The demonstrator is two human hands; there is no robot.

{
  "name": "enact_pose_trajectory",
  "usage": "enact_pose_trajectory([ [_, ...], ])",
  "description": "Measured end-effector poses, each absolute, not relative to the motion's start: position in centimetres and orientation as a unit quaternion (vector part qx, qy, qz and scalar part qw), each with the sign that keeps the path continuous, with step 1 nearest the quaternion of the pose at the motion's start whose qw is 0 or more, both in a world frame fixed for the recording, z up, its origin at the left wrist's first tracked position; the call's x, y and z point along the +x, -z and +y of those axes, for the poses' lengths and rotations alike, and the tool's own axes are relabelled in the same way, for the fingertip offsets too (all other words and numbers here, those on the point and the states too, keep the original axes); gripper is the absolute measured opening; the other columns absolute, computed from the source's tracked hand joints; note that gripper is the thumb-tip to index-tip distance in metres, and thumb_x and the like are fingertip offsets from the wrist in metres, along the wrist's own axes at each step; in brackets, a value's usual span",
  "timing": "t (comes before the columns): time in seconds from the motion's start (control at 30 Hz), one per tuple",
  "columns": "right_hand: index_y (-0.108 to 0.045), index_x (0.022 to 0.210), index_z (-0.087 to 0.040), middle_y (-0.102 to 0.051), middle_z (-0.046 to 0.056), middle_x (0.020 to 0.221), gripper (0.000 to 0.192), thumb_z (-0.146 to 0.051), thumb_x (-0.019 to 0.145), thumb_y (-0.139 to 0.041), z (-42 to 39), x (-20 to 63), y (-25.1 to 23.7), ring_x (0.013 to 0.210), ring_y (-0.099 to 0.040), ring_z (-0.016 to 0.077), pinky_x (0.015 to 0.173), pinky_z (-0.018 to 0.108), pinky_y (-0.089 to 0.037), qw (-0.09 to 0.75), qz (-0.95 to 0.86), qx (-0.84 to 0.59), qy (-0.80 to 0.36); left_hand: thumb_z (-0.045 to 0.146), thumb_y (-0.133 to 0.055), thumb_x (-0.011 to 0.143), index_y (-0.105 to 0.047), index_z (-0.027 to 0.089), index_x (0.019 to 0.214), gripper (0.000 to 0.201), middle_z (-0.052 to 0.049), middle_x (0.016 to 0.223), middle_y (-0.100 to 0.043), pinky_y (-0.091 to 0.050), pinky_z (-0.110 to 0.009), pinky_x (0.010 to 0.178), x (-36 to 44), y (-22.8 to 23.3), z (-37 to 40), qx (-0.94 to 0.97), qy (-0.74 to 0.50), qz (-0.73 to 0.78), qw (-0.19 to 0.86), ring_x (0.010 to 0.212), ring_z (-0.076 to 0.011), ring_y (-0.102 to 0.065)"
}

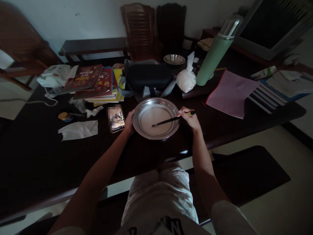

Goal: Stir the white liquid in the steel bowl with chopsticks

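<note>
A round metal dish point(139, 130) is at the dark table's front, between my two hands. My left hand point(130, 123) is closed on its left rim, the fingers partly hidden beneath. In my right hand point(189, 118), at the dish's right rim, is a slim dark paintbrush point(168, 121). The brush slants down to the left, its bristle end at the whitish bottom of the dish. Whether the bristles touch that surface, I cannot tell. A lit phone point(118, 118) lies just left of my left hand.
Behind the dish are a black case point(149, 75), a tied bag of white powder point(186, 80), a green thermos point(215, 55) and a metal bowl point(174, 59). Books point(85, 78), a paper sheet point(79, 130) and a small jar point(65, 117) are left; a pink folder point(231, 93) is right.
</note>
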State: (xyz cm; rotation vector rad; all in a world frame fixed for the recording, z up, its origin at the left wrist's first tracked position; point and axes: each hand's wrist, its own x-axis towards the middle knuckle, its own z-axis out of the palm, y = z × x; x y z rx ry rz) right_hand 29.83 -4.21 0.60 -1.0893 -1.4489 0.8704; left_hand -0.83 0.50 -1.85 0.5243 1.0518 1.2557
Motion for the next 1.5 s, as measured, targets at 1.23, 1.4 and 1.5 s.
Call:
enact_pose_trajectory([
  [1.23, -0.075, 0.064, -0.027, -0.074, 0.001, 0.070, 0.051, -0.075, 0.079, -0.077, -4.38, 29.62, -0.89, 0.074, -0.070, 0.0201, 0.078, 0.036, -0.054, 0.546, -0.595, -0.479, -0.343, 0.044, -0.073, 0.079, -0.076, 0.020, 0.092, 0.027, -0.006, 0.089, -0.081, -0.063, -0.041, 0.090, -0.60, 1.41, 0.18, 0.241, -0.549, 0.458, 0.656, 0.104, -0.0319, -0.077],
  [1.4, -0.071, 0.059, -0.026, -0.069, 0.000, 0.063, 0.053, -0.074, 0.082, -0.075, -4.64, 29.78, -0.87, 0.068, -0.069, 0.0195, 0.074, 0.036, -0.055, 0.571, -0.562, -0.488, -0.347, 0.042, -0.071, 0.082, -0.075, 0.021, 0.088, 0.023, -0.004, 0.086, -0.081, -0.064, -0.039, 0.087, -0.53, 1.36, 0.15, 0.233, -0.555, 0.467, 0.647, 0.103, -0.0308, -0.077],
  [1.5, -0.074, 0.063, -0.027, -0.073, 0.001, 0.068, 0.051, -0.074, 0.081, -0.076, -4.56, 29.54, -0.92, 0.072, -0.070, 0.0205, 0.075, 0.036, -0.055, 0.534, -0.602, -0.469, -0.363, 0.042, -0.071, 0.082, -0.075, 0.021, 0.087, 0.022, -0.004, 0.085, -0.081, -0.063, -0.038, 0.088, -0.58, 1.35, 0.13, 0.241, -0.557, 0.466, 0.644, 0.103, -0.0301, -0.077],
])
